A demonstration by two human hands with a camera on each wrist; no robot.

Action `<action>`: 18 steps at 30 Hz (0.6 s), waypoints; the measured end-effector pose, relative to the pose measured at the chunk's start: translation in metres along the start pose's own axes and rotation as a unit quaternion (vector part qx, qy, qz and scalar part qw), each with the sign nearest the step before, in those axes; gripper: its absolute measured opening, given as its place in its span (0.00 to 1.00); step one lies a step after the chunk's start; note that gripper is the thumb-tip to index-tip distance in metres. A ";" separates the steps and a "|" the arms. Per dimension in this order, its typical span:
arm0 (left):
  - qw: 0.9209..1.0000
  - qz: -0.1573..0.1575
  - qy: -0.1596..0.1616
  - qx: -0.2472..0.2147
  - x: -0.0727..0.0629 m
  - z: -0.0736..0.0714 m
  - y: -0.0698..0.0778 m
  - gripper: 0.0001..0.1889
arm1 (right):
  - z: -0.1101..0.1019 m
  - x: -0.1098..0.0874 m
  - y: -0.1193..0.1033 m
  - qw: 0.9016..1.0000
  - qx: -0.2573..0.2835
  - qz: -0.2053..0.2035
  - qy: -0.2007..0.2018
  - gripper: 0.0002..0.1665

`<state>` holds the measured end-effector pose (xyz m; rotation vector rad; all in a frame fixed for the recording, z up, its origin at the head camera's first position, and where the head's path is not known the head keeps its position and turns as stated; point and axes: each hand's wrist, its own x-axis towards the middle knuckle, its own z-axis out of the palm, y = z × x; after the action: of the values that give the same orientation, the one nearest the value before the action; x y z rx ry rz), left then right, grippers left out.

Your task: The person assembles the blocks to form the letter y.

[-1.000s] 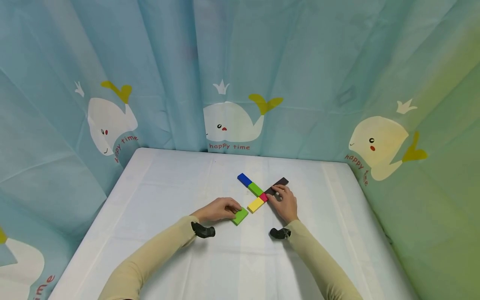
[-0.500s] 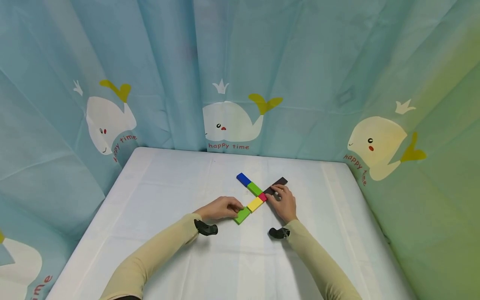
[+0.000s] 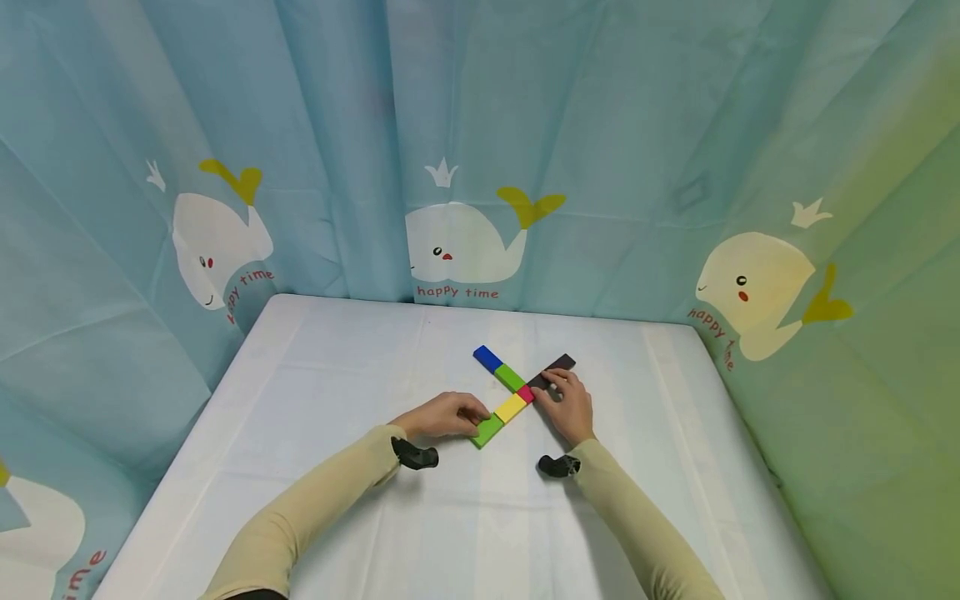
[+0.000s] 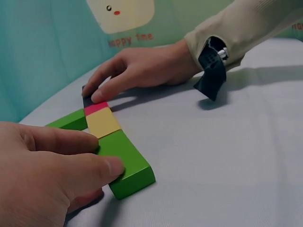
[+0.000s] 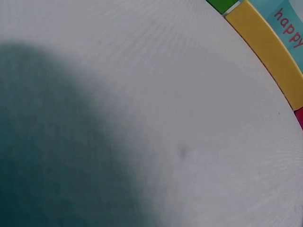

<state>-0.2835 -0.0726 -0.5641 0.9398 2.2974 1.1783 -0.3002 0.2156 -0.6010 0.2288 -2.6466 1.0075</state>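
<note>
Flat coloured blocks lie end to end on the white table, forming two arms that meet at a small red block [image 3: 524,393]. My left hand [image 3: 444,414] pinches a green block [image 4: 125,158] at the near-left end, its thumb on top close to the near edge. That block's far end is right against the yellow block [image 3: 511,408]. Further along, my right hand [image 3: 572,410] holds the black block [image 3: 562,362], with the thumb down by the red block and fingers along the black one. A second green block [image 3: 509,378] and a blue block [image 3: 487,358] run off to the back left.
The table [image 3: 360,350] has a white cloth on it. Light blue curtains [image 3: 637,167] printed with whales stand behind and on both sides. A black strap piece [image 3: 558,467] hangs from the right wrist, and another black piece [image 3: 415,454] from the left.
My left hand has slid the green block a little to the right, closing the gap to the yellow block. My right hand has stayed in place.
</note>
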 end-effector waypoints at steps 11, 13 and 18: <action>1.000 -0.014 -0.003 0.002 0.005 0.005 0.000 0.16 | 0.002 -0.001 -0.001 1.000 0.002 0.004 0.001 0.27; 1.000 -0.015 -0.002 0.000 0.006 0.005 0.000 0.16 | 0.002 -0.001 0.000 1.000 0.002 0.004 0.001 0.27; 1.000 -0.011 -0.004 0.002 0.006 0.004 0.000 0.16 | 0.000 0.000 0.000 1.000 0.001 -0.002 0.004 0.27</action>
<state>-0.2850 -0.0659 -0.5666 0.9166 2.2988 1.1611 -0.3002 0.2153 -0.6012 0.2300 -2.6367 1.0071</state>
